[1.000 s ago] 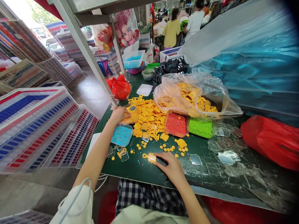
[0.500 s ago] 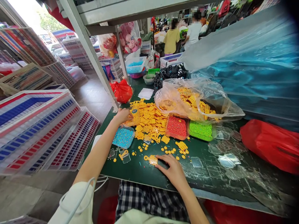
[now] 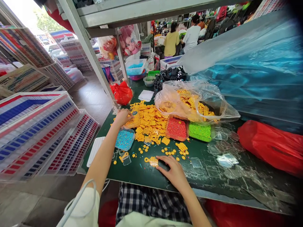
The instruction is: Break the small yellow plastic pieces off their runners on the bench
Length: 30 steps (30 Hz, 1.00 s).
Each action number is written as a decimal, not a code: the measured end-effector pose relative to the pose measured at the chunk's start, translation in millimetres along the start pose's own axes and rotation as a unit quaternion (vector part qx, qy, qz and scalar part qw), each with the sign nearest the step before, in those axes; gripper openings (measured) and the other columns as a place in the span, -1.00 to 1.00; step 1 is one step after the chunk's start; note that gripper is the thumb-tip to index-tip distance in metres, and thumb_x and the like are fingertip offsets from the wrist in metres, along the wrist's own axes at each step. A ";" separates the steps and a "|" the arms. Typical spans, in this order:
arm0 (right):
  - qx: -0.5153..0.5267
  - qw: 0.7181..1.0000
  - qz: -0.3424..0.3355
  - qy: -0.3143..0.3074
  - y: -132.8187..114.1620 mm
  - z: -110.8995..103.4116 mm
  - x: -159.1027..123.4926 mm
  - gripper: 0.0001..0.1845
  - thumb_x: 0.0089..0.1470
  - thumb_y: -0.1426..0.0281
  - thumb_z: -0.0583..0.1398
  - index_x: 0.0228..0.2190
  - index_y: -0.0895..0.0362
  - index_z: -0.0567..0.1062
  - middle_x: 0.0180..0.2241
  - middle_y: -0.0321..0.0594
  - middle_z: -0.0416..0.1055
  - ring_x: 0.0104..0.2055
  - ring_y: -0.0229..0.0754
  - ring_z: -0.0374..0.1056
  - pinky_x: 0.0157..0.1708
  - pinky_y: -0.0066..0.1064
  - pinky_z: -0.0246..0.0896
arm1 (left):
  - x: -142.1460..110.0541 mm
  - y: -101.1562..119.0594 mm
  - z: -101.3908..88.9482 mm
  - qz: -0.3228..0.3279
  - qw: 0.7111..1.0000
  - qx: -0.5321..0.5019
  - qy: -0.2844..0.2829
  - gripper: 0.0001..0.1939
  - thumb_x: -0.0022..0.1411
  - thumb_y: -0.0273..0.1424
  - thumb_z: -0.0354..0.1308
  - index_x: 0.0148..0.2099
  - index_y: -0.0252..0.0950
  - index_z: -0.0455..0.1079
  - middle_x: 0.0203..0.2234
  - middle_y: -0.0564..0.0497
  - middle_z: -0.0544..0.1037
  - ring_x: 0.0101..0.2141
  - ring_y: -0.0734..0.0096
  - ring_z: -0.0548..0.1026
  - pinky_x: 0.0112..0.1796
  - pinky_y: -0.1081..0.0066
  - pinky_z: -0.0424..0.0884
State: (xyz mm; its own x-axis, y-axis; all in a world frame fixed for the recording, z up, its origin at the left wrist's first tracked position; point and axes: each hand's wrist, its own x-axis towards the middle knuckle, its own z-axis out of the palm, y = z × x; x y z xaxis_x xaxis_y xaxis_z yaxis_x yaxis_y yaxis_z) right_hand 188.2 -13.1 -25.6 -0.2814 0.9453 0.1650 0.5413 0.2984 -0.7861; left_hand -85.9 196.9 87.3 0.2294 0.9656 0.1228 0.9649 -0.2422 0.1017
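My left hand (image 3: 123, 117) reaches into a tub of small yellow beads (image 3: 134, 121); its fingers are bent together, and whatever they pinch is too small to make out. A round dark-topped item (image 3: 134, 113) lies at the tub's far side. On the near part of the table, my right hand (image 3: 172, 171) has thumb and fingertips closed on the right edge of a yellow hand-shaped plastic piece (image 3: 153, 161) with a ring at its left end. Behind it spreads a heap of similar yellow pieces (image 3: 152, 121). Small yellow discs (image 3: 169, 153) are scattered between heap and right hand.
Tubs of blue (image 3: 124, 139), red (image 3: 176, 127) and green beads (image 3: 200, 131) flank the heap. Behind stands a clear bag (image 3: 170, 101) of yellow pieces. Thin clear plastic squares (image 3: 196, 162) lie right, near a red bag (image 3: 267, 145). A shelf post (image 3: 94, 60) rises at left.
The view has shifted slightly. My left hand stays at the yellow bead tub with its fingers a little lower over the beads. My right hand keeps its place at the yellow piece.
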 end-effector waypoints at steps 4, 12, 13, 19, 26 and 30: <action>-0.011 1.000 0.003 0.010 -3.8 -1.0 -2.7 -0.66 0.01 0.38 0.31 -0.12 -0.03 0.54 -0.09 -0.18 0.47 -0.05 -0.03 0.41 -0.05 -0.16 0.33 | -48.2 37.5 -7.8 -0.004 0.989 -0.083 0.126 -0.75 0.33 -0.23 0.08 -0.20 -0.20 0.55 -0.19 -0.05 0.49 -0.12 0.17 0.39 -0.07 0.21 0.20; -0.042 0.999 0.016 0.026 -6.8 0.5 -4.2 -0.73 0.01 0.36 0.34 -0.18 0.01 0.57 -0.24 -0.21 0.42 -0.17 -0.10 0.40 -0.16 -0.26 0.31 | -162.1 119.2 65.3 0.062 0.958 -0.278 0.045 -0.75 0.32 -0.19 0.12 -0.27 -0.15 0.56 -0.36 0.02 0.46 -0.25 0.30 0.41 -0.17 0.27 0.25; -0.043 0.999 0.014 0.027 -6.1 1.1 -4.5 -0.74 0.02 0.35 0.33 -0.18 0.00 0.56 -0.26 -0.22 0.42 -0.18 -0.10 0.39 -0.17 -0.26 0.30 | -167.1 121.0 72.7 0.069 0.959 -0.275 0.022 -0.76 0.32 -0.19 0.13 -0.28 -0.15 0.57 -0.37 0.03 0.46 -0.26 0.30 0.41 -0.17 0.27 0.25; -0.015 0.999 0.009 0.041 -2.5 2.1 -4.1 -0.81 0.06 0.35 0.30 -0.22 0.03 0.58 -0.31 -0.24 0.42 -0.22 -0.14 0.38 -0.21 -0.32 0.29 | -169.6 117.7 85.2 0.097 0.966 -0.240 -0.008 -0.82 0.29 -0.24 0.17 -0.25 -0.14 0.58 -0.36 0.04 0.48 -0.27 0.31 0.39 -0.18 0.26 0.22; -0.044 0.998 0.001 0.050 0.4 5.2 -3.3 -0.83 0.04 0.36 0.32 -0.25 0.03 0.59 -0.31 -0.22 0.43 -0.22 -0.14 0.39 -0.23 -0.31 0.30 | -170.9 115.5 94.0 0.109 0.966 -0.233 0.023 -0.86 0.27 -0.29 0.21 -0.18 -0.06 0.60 -0.45 0.07 0.41 -0.35 0.37 0.36 -0.25 0.30 0.21; -0.049 0.997 -0.002 0.053 0.7 5.9 -3.7 -0.83 0.04 0.35 0.33 -0.25 0.04 0.60 -0.32 -0.23 0.43 -0.24 -0.15 0.39 -0.25 -0.32 0.30 | -171.7 114.4 95.5 0.104 0.960 -0.257 0.026 -0.84 0.30 -0.26 0.18 -0.17 -0.02 0.59 -0.46 0.07 0.40 -0.36 0.38 0.36 -0.24 0.29 0.23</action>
State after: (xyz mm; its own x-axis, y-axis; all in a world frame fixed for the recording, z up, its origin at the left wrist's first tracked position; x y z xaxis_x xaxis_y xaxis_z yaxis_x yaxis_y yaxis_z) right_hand 185.0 -17.1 -30.3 -0.2023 0.9508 0.2344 0.6170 0.3097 -0.7235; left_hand -2.7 12.5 -16.4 0.3904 0.8883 0.2417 0.7050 -0.4573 0.5420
